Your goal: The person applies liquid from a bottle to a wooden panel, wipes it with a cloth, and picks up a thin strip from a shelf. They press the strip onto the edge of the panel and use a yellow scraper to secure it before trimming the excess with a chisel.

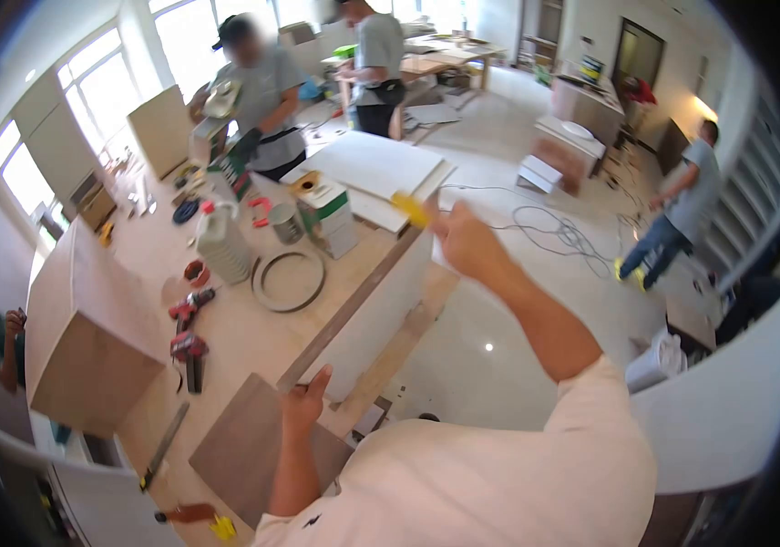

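Observation:
My left hand (pixel 302 407) grips the near end of a long white board (pixel 381 319), its thumb up beside the brown edge strip (pixel 349 314). The board stands on its long side at the edge of the wooden worktable (pixel 253 337). Near the board's far end, my right hand (pixel 470 244) is closed in a fist around a yellow object (pixel 410 208), blurred, whose kind I cannot make out. A brown flat panel (pixel 258 447) lies by my left forearm.
On the table are a red cordless drill (pixel 189 342), a metal ring (pixel 288 281), a white jug (pixel 221 242), a square can (pixel 324 214), a handsaw (pixel 164 447) and a wooden box (pixel 89 337). Several people work around. Cables (pixel 554 232) lie on the floor.

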A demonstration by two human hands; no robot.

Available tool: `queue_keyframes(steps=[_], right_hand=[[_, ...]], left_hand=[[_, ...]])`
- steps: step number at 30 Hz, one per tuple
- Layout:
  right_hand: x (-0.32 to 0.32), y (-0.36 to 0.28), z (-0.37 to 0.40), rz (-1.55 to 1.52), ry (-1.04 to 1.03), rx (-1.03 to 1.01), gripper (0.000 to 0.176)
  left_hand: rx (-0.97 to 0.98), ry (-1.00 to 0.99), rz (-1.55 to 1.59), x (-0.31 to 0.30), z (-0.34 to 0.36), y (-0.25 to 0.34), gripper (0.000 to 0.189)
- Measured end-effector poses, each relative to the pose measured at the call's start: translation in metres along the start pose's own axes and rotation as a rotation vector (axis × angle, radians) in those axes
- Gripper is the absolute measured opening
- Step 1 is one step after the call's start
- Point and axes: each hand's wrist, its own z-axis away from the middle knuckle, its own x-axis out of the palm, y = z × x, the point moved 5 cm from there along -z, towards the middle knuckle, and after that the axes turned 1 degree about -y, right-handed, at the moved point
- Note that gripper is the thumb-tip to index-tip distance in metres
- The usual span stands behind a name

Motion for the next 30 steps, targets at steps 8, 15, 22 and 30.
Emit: queue_keyframes(steps=[8,15,22,30], right_hand=[[0.020,-0.135,0.069,-0.011,-0.455,-0.287,0.064],[0.030,0.107,-0.037,0.049,0.025,0.052,0.041],[0.043,0.109,0.045,-1.532,-0.015,0.516,0.045],[0.054,0.106,0.096,-2.078,0.378,0.580,0.046]], left_hand=[[0.189,-0.024,0.075,0.001,-0.003,-0.009,0.022],[0.160,-0.021,0.185,0.004,0.006,0.001,0.020],[0.120,-0.040,0.290,0.002,-0.005,-0.016,0.022],[0.093,-0.024,0.092,0.000,-0.012,-0.006,0.029]])
